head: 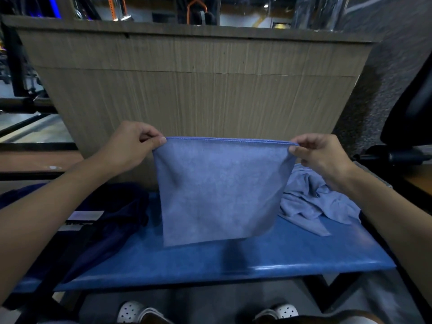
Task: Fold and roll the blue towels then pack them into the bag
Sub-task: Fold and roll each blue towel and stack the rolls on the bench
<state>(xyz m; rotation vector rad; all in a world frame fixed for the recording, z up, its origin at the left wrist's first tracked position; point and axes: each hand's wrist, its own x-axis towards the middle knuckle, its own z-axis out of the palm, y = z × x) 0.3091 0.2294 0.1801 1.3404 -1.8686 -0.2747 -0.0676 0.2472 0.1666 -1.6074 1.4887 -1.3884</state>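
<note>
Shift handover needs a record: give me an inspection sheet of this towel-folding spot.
Surface: blue padded bench, glossy, on a dark frame.
Job's things: light blue cloth towel hanging spread out over the bench; crumpled light blue towel heap on the bench's right end; dark navy fabric bag lying on its left end, white label showing.
Clutter: nothing seen.
Hands: left hand and right hand each pinch a top corner of the hanging towel.
Cables: nothing seen.
Surroundings: brown wood-grain panel behind the bench; black chair at right; white perforated shoes below.
</note>
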